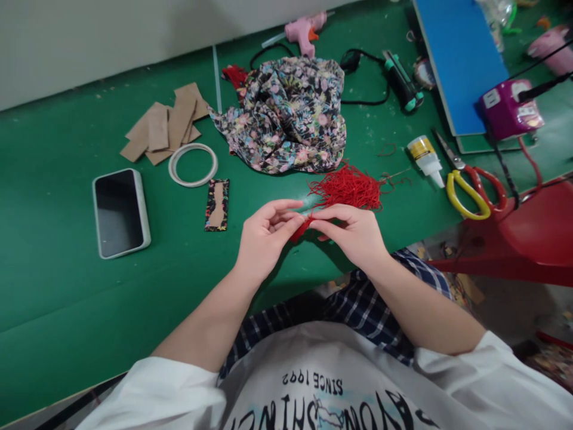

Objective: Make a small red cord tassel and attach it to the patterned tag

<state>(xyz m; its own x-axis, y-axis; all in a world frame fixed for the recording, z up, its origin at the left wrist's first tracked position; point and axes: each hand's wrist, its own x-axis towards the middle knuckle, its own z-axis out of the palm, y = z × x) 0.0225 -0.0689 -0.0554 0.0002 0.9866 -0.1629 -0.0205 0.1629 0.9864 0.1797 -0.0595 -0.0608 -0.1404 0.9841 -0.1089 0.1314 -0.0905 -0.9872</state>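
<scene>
A: What carries everything?

B: A green bench (67, 280) under a pale wall (89, 36), which runs along its far edge. A red stool (528, 239) stands at the right, off the bench edge.

A: And on it, biggest first?

B: A blue board (456, 60) far right, crumpled floral fabric (290, 113) in the middle, cardboard pieces (165, 125) and a phone (120, 212) to the left, then yellow-handled scissors (470, 185), a tape ring (193, 165) and a glue bottle (426, 157).

A: What are the hands doing?

B: The left hand (264, 239) and right hand (353, 233) meet near the front edge. Both sets of fingers are pinched together on a bundle of red thread (347, 188).

A: How does the bundle lie?

B: Its long axis runs from the fingers away to the upper right. The gathered end sits between the hands and the loose strands fan out on the bench, just below the fabric.
</scene>
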